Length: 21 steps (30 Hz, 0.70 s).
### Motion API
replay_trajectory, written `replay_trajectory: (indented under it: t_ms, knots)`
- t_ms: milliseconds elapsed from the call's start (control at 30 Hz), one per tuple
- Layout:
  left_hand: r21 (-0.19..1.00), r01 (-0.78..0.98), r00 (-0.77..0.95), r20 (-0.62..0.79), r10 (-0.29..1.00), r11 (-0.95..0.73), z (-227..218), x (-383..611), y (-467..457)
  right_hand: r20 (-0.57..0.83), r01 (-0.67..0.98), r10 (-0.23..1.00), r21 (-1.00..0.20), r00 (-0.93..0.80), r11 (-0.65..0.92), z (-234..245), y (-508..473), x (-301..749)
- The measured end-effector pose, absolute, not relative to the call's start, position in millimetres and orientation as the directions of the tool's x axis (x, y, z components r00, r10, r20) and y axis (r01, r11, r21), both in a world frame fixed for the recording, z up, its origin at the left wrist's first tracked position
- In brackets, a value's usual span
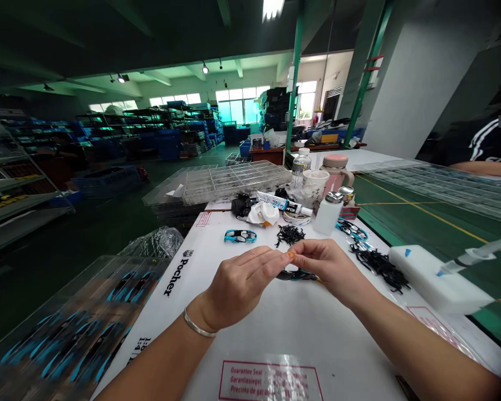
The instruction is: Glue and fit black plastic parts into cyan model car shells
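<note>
I have both bare hands closed in a tight pinch at the middle of the frame: the left hand [242,284] and the right hand [329,271] meet at the fingertips, with a small orange piece [291,254] caught between them. It is too small for me to tell what it is. Just under the pinch, not touching the fingers as far as I can see, lies a curved black and blue part [296,274]. A silver bangle [198,324] sits on the left wrist.

Beyond the left hand I see a blue car body [240,236] on the white work board [259,356], and ahead of the pinch a small heap of black parts [290,235]. A larger black heap [379,267] lies beside the right hand, with blue pieces [350,228] just past it. Further right, a syringe [471,256] rests on a white block [442,278].

Toward the far edge stand a glue tube [284,203], crumpled tissue [264,213] and a white bottle [328,214]. A clear compartment tray [234,182] lies behind them, and a co-worker's forearm [484,167] shows at far right.
</note>
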<state>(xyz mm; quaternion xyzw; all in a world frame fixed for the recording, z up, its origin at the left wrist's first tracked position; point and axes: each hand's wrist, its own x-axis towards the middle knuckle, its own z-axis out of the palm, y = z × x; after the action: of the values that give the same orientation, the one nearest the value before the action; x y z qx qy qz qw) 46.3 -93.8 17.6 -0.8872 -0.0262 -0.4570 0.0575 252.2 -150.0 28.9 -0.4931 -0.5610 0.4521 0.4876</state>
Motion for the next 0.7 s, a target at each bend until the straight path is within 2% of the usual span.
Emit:
replay_trajectory:
  t_ms: [700]
  knots:
    - [-0.105, 0.160, 0.583, 0.812, 0.008, -0.982, 19.4, 46.0, -93.1, 0.086, 0.049, 0.995, -0.995, -0.052, 0.088, 28.1, -151.7, 244.1]
